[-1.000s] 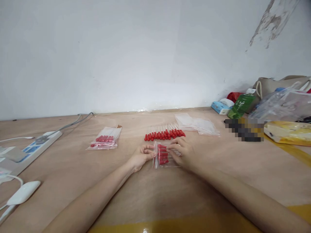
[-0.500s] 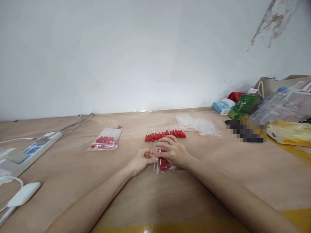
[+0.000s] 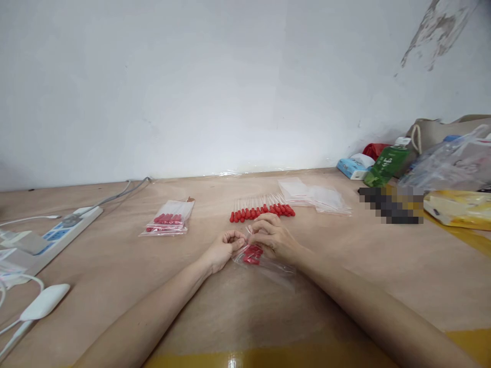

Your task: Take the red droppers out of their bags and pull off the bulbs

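Between my hands is a clear zip bag (image 3: 252, 254) with red-tipped sticks inside. My left hand (image 3: 227, 249) pinches the bag's left edge between thumb and fingers. On the other side, my right hand (image 3: 276, 238) has its fingers bent and closed on the bag's upper part, partly hiding it. Just beyond the hands lies a row of red-tipped white sticks (image 3: 263, 210), tips toward me. Further left, a small stack of zip bags (image 3: 169, 219) holds more red-tipped sticks.
Flat clear bags (image 3: 312, 195) lie behind the row to the right. A power strip (image 3: 57, 235) with cables and a white adapter (image 3: 45, 301) occupies the left. At the right stand a tissue pack (image 3: 352, 167), a green bottle (image 3: 387, 162), plastic bags (image 3: 448, 158) and a yellow package (image 3: 458, 208).
My right hand has drawn its fingers in from lying over the bag to gripping its upper part. The bag has turned and shifted slightly left. The left hand keeps its pinch.
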Demonstrator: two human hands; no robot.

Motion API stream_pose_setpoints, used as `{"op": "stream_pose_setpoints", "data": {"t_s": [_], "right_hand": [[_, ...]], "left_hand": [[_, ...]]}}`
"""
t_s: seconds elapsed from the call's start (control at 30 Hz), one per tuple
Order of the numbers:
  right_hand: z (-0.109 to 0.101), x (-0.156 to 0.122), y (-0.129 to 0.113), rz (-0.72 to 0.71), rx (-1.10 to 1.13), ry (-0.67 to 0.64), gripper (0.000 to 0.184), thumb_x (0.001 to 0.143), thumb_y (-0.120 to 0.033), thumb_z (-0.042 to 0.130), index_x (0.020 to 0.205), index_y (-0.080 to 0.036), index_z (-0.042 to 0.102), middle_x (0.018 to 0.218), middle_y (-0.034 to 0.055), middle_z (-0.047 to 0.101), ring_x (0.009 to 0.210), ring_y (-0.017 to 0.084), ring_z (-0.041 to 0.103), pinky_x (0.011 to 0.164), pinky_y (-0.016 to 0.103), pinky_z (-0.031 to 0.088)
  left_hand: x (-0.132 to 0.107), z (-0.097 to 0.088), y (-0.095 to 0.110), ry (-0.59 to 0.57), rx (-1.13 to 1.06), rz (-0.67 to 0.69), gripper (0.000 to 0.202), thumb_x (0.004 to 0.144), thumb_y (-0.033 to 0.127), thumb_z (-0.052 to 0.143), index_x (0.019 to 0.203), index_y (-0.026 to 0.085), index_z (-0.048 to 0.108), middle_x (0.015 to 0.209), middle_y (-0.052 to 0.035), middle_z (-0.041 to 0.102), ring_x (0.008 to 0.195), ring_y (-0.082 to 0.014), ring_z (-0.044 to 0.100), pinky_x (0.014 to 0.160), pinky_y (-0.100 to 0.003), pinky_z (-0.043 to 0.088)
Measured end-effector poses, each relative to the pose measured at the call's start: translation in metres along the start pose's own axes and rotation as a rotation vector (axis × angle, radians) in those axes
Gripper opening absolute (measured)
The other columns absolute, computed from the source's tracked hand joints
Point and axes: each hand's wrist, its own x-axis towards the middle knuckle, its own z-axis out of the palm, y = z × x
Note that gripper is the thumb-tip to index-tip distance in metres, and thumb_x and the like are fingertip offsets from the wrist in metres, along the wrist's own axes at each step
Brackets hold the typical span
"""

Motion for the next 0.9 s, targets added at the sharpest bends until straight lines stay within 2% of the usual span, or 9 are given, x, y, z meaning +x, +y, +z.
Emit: {"op": "stream_pose_setpoints", "data": {"t_s": [0.13,0.2,0.27,0.37,0.43,0.6,0.77,0.9], "right_hand": [[-0.003,-0.003,0.004,0.048,0.068,-0.048,0.020,0.084,-0.020,0.046,0.079,-0.023,0.065,0.096,0.0048,0.056,0.099,0.019,0.045,0.086,0.036,0.036],[-0.005,-0.006,0.005,0.099,0.095,-0.091,0.020,0.085,-0.020,0.045,0.086,-0.024,0.064,0.107,0.0057,0.053,0.104,0.019,0.043,0.088,0.037,0.035],[-0.010,-0.008,0.004,0.157,0.105,-0.143,0.018,0.085,-0.022,0.047,0.092,-0.025,0.063,0.111,0.0065,0.051,0.104,0.019,0.044,0.087,0.037,0.035],[-0.018,-0.015,-0.001,0.276,0.112,-0.214,0.014,0.083,-0.025,0.051,0.090,-0.023,0.063,0.095,0.0058,0.056,0.089,0.017,0.050,0.078,0.032,0.039],[-0.023,-0.023,-0.006,0.367,0.133,-0.254,0.013,0.081,-0.029,0.053,0.085,-0.021,0.062,0.083,0.0035,0.057,0.078,0.015,0.052,0.071,0.028,0.040],[-0.028,-0.047,-0.015,0.493,0.135,-0.319,0.027,0.068,-0.043,0.065,0.085,-0.022,0.060,0.084,0.0022,0.059,0.074,0.015,0.054,0.065,0.027,0.040],[-0.024,-0.056,-0.014,0.548,0.131,-0.267,0.018,0.074,-0.035,0.060,0.086,-0.021,0.058,0.081,0.0015,0.056,0.066,0.013,0.052,0.060,0.025,0.041],[-0.021,-0.058,-0.008,0.536,0.096,-0.226,0.015,0.077,-0.033,0.057,0.087,-0.021,0.059,0.082,0.0025,0.054,0.071,0.014,0.053,0.065,0.027,0.042]], "left_hand": [[0.004,-0.005,-0.007,0.130,0.277,0.242,0.023,0.066,0.030,0.067,0.079,0.015,0.055,0.062,0.0043,0.052,0.050,-0.0064,0.046,0.048,-0.017,0.035],[0.004,-0.009,-0.009,0.138,0.436,0.370,0.012,0.072,0.025,0.060,0.079,0.016,0.056,0.064,0.0031,0.053,0.055,-0.0082,0.048,0.052,-0.018,0.037],[0.003,-0.013,-0.010,0.123,0.566,0.435,0.010,0.076,0.022,0.053,0.079,0.016,0.060,0.069,0.0001,0.056,0.064,-0.0111,0.052,0.060,-0.021,0.040],[0.000,-0.017,-0.011,0.156,0.690,0.456,0.020,0.076,0.018,0.051,0.089,0.017,0.065,0.080,-0.0035,0.060,0.072,-0.0145,0.055,0.067,-0.024,0.041],[-0.003,-0.016,-0.011,0.188,0.765,0.466,0.021,0.075,0.016,0.050,0.087,0.018,0.067,0.079,-0.0036,0.059,0.072,-0.0151,0.054,0.067,-0.025,0.041],[-0.009,-0.015,-0.004,0.189,0.832,0.475,0.018,0.074,0.019,0.053,0.076,0.019,0.070,0.072,-0.0027,0.051,0.069,-0.0148,0.051,0.062,-0.024,0.040],[-0.011,-0.022,0.002,0.010,0.756,0.431,0.017,0.073,0.024,0.056,0.080,0.020,0.070,0.078,-0.0033,0.058,0.067,-0.0133,0.052,0.060,-0.022,0.040],[-0.011,-0.024,0.002,-0.126,0.642,0.352,0.021,0.074,0.030,0.059,0.088,0.018,0.068,0.086,-0.0052,0.062,0.069,-0.0137,0.054,0.061,-0.022,0.041]]}}
